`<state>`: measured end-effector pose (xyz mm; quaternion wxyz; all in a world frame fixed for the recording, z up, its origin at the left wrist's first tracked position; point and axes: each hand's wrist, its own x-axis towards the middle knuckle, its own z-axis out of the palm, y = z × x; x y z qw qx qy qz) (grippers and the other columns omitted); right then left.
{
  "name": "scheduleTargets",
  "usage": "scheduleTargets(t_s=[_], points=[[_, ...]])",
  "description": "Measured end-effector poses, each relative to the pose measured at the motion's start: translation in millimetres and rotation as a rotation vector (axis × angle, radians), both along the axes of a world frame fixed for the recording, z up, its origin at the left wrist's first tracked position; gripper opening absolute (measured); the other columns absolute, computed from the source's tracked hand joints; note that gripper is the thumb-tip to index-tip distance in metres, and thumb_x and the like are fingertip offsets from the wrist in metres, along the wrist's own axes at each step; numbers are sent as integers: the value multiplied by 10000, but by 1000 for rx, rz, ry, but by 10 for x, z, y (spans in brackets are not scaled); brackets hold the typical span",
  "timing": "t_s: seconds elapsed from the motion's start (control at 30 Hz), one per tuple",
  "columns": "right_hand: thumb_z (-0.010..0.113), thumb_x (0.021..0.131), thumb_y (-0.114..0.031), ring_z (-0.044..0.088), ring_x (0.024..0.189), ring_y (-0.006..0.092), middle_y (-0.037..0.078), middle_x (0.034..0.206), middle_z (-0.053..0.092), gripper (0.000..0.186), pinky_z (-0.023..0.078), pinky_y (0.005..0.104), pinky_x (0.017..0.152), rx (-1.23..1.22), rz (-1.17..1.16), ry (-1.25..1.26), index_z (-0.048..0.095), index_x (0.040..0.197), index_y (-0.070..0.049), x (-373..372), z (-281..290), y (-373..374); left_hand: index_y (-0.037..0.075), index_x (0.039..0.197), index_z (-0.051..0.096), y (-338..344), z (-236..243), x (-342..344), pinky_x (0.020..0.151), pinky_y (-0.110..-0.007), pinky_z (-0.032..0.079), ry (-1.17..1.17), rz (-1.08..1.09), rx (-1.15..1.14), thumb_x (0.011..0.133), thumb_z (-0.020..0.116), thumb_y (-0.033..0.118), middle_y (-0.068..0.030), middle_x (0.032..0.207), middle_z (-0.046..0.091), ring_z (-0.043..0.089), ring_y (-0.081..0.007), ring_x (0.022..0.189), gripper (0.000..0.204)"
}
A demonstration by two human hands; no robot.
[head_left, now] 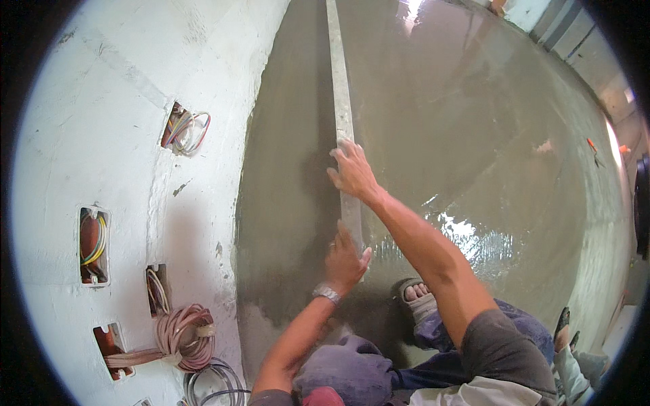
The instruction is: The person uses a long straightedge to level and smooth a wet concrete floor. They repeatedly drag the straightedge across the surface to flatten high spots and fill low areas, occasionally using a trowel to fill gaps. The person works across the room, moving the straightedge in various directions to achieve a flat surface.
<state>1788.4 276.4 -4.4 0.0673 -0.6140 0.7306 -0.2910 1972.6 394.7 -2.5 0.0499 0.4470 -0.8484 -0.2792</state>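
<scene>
A wet grey cement floor (474, 135) runs far and right beside a white wall (101, 169) with open wiring boxes (93, 245), and on it lies a long straightedge (340, 88), clasped farther off by the right hand (352, 170) and nearer by the left hand (345, 260).

We are counting two hands, the left hand (345, 260) and the right hand (352, 169), one straightedge (340, 95), four wall openings (94, 245) with wires, one pinkish cable coil (186, 335), one wristwatch (326, 293) and one sandalled foot (416, 298).
</scene>
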Motion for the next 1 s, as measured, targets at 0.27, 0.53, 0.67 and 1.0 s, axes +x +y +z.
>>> scheduleTargets(t_s=[0.27, 0.53, 0.67, 1.0], points=[[738, 802, -216, 324, 1344, 456, 272, 1458, 293, 747, 345, 492, 1097, 27, -205, -309, 349, 1408, -16, 709, 95, 1621, -24, 1390, 433, -635, 64, 138, 1025, -454, 404, 398, 102, 60, 967, 528, 323, -254, 1345, 504, 511, -386, 1217, 556], [747, 723, -137, 242, 1373, 511, 312, 1518, 160, 975, 312, 510, 1119, 140, -274, -467, 174, 1504, -27, 1261, -76, 1641, -37, 1477, 262, -1009, -56, -628, 1111, -432, 331, 422, 86, 93, 834, 703, 316, -286, 1474, 355, 368, -395, 1362, 856], [732, 697, -98, 236, 1382, 504, 297, 1538, 128, 1016, 316, 500, 1125, 84, -221, -450, 143, 1523, -46, 1257, -239, 1678, -50, 1500, 149, -998, -227, -722, 1129, -419, 318, 453, 89, 193, 822, 683, 172, -305, 1474, 347, 375, -419, 1355, 891], [763, 675, -57, 227, 1403, 478, 283, 1555, 101, 1053, 288, 474, 1146, 81, -218, -655, 146, 1529, -51, 1285, -167, 1991, -89, 1492, 94, -708, -154, -692, 1142, -416, 294, 285, 65, 134, 826, 643, 172, -343, 1485, 295, 348, -438, 1367, 902]])
